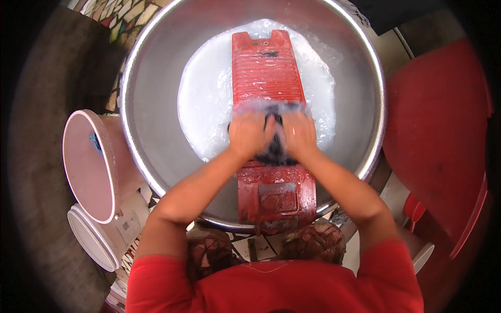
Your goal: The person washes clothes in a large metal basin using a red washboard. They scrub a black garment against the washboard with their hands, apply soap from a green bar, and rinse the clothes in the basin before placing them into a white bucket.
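A red ribbed washboard (268, 74) leans in a large round metal basin (156, 98), its lower end over the near rim. Whitish, sudsy water (207, 94) lies in the basin around the board. My left hand (250, 131) and my right hand (298, 131) are side by side on the board, both gripping a dark wet cloth (276, 144). The cloth is bunched between and beneath them, and motion blurs it. Most of my fingertips are hidden.
At the left a pink bucket (90, 164) lies tilted beside a white lidded bucket (125, 227). A large red plastic tub (434, 137) stands at the right, with a small red scoop-like item (413, 207) near it. Stone-mosaic flooring (129, 19) shows at the upper left.
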Tool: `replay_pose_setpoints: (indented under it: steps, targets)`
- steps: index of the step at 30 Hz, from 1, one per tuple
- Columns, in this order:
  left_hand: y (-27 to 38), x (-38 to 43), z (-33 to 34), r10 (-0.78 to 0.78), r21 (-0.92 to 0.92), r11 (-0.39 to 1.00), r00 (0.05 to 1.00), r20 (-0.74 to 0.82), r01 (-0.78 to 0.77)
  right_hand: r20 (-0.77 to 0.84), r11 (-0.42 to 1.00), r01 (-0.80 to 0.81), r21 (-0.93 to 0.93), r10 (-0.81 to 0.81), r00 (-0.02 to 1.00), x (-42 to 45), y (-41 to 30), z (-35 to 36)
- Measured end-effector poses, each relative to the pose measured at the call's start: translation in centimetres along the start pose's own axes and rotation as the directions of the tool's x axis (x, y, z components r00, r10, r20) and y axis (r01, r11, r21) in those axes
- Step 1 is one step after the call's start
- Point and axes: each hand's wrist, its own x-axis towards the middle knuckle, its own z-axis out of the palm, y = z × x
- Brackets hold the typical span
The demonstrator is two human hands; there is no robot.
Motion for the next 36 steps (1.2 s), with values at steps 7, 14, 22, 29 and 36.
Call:
replay_pose_setpoints:
  steps: [7, 14, 22, 29, 36]
  targets:
    - [-1.8, 6.6, 1.1, -0.123, 0.214, 0.966, 0.986, -0.113, 0.146, -0.274, 0.933, -0.35, -0.088, 0.315, 0.909, 6.7, 0.2, 1.7]
    - [1.4, -3.4, -4.2, 0.146, -0.149, 0.977, 0.988, -0.045, -0.151, -0.042, 0.964, -0.163, 0.213, 0.175, 0.984, -3.4, -2.4, -1.7]
    - [-1.3, 7.2, 0.5, -0.197, 0.122, 0.969, 0.972, -0.129, 0.213, -0.065, 0.96, -0.269, -0.083, 0.264, 0.962, 7.4, 0.5, 2.2]
    - [1.5, -7.4, -3.2, 0.282, -0.18, 0.937, 0.953, -0.115, -0.299, -0.073, 0.953, 0.077, 0.291, -0.058, 0.996, -5.1, -4.0, -3.9]
    - [-1.7, 7.9, 0.4, -0.291, 0.116, 0.946, 0.95, -0.112, 0.304, -0.032, 0.912, -0.41, -0.008, 0.409, 0.912, 9.1, 0.6, 3.5]
